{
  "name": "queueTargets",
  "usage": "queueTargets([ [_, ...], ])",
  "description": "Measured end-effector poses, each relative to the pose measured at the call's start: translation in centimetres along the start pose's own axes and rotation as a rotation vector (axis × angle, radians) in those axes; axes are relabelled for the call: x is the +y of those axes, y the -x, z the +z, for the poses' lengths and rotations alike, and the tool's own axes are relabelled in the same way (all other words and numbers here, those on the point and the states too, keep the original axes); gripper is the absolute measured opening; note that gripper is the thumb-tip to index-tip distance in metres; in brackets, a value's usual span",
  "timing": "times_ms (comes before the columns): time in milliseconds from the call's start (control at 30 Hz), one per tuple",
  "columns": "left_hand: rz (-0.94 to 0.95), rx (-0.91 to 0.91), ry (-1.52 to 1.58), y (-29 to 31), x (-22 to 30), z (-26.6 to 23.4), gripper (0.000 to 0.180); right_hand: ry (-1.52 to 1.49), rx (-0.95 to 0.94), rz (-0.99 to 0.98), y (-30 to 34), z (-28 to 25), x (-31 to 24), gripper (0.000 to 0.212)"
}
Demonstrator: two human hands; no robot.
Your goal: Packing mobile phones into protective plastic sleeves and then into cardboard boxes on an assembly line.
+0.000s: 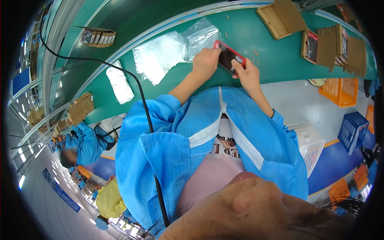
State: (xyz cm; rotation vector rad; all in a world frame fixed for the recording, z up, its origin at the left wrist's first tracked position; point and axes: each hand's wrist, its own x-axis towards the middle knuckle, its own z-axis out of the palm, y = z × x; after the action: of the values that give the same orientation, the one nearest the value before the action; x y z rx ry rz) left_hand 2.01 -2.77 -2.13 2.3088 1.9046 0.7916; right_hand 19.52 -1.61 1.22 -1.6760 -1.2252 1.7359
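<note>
A red-edged handheld device (227, 59) with a dark face is held slantwise above the green bench, its exact kind not clear. My right hand (249, 75) grips its lower right end, the thumb lying over the front. At the upper left end, my left hand (206, 63) is closed with bent fingers against the corner. Whether those fingers also pinch something small cannot be made out. Just beyond my left hand lie clear plastic bags (202, 37), beside a larger heap of whitish plastic bags (160, 54).
Open cardboard boxes (282, 20) stand at the far right, with packed cartons (316, 48) beside them. A folded white bundle (120, 86) lies on the left of the bench (276, 66). A black cable (138, 80) hangs across the left side. Orange (340, 91) and blue crates (353, 130) sit to the right.
</note>
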Motion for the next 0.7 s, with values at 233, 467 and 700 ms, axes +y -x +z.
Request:
queueTargets([
  [233,0.087,0.037,0.170,-1.0,2.0,-2.6,0.021,-0.262,-0.036,-0.271,-1.0,1.8,2.2,0.061],
  [467,0.221,-0.055,0.369,-1.0,3.0,-2.4,0.012,-0.083,-0.069,-0.557,-5.5,3.9,2.6,0.057],
  [700,-0.445,0.035,0.039,-0.3,-9.6,0.6,0.017,-0.735,-0.228,-0.080,-7.3,3.9,2.4,0.034],
])
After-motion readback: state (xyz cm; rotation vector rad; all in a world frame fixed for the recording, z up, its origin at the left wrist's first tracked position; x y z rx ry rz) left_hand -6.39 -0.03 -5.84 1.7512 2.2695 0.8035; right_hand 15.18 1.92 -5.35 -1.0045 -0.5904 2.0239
